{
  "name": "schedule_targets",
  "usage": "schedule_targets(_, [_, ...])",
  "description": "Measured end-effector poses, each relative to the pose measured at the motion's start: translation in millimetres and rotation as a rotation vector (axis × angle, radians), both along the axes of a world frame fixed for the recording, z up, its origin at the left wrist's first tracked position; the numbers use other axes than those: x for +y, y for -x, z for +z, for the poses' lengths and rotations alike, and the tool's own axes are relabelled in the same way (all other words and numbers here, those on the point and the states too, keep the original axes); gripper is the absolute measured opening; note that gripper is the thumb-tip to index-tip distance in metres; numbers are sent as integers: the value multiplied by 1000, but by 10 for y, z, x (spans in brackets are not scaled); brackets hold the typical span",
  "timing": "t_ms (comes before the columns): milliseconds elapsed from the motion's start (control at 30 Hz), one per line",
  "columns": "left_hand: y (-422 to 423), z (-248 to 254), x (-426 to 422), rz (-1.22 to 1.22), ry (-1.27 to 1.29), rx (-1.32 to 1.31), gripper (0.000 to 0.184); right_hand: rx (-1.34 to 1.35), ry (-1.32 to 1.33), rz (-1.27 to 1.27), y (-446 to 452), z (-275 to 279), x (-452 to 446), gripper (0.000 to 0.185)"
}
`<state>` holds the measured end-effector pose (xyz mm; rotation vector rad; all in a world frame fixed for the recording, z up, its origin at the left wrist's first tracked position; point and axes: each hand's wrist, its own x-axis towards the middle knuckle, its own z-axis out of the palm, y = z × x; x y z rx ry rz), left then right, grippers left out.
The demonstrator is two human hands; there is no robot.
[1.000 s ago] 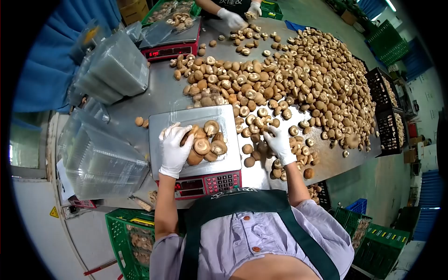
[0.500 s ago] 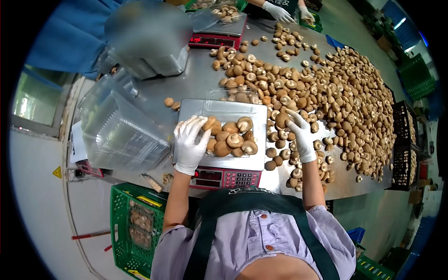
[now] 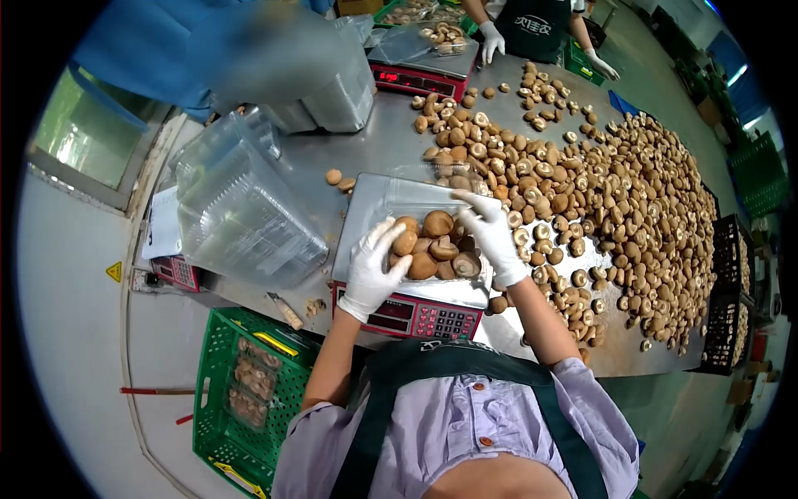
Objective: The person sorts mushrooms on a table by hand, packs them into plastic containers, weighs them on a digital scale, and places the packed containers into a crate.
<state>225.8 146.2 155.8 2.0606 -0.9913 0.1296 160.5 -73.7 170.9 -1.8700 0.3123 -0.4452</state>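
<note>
A clear plastic tray of brown mushrooms (image 3: 422,264) rests on the metal plate of a red scale (image 3: 353,241). My left hand (image 3: 373,268), in a white glove, curves around the tray's left side, its fingertips touching a mushroom. Above the tray's right side is my right hand (image 3: 490,233), also gloved, with fingers spread and nothing visible in it. The scale's keypad (image 3: 446,322) faces me. Just right of the scale begins a large heap of loose mushrooms (image 3: 648,224).
Stacked clear trays (image 3: 249,216) stand at the left. A green crate (image 3: 220,391) with packed mushrooms is below them. Across the table, a co-worker in a dark apron (image 3: 532,29) stands beside another red scale (image 3: 424,81). Black crates (image 3: 731,258) are at the right.
My right hand has moved left from the loose mushrooms to over the tray, and the mushroom it held is no longer in it. The co-worker's hands have moved apart. The view has shifted.
</note>
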Motion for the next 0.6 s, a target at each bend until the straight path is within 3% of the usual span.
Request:
schedule_targets(33, [-10, 91, 26, -11, 51, 112, 47, 68, -188, -2, 78, 110, -67, 29])
schedule_targets(167, [-366, 191, 77, 113, 236, 274, 40, 45, -168, -120, 363, 215, -313, 25])
schedule_targets(233, [-624, 118, 24, 95, 389, 665, 38, 129, -139, -184, 511, 162, -449, 25])
schedule_targets(300, [-793, 113, -64, 121, 401, 872, 40, 103, -206, -178, 619, 130, -502, 26])
schedule_targets(367, [-963, 33, -178, 118, 313, 949, 47, 191, -177, -240, 721, 99, -529, 26])
schedule_targets(467, [-1067, -7, -401, 99, 208, 1011, 56, 95, -215, -226, 793, -15, -558, 26])
schedule_targets(600, [-1152, -62, -505, 35, 390, 1150, 53, 119, -197, -216, 812, -142, -607, 26])
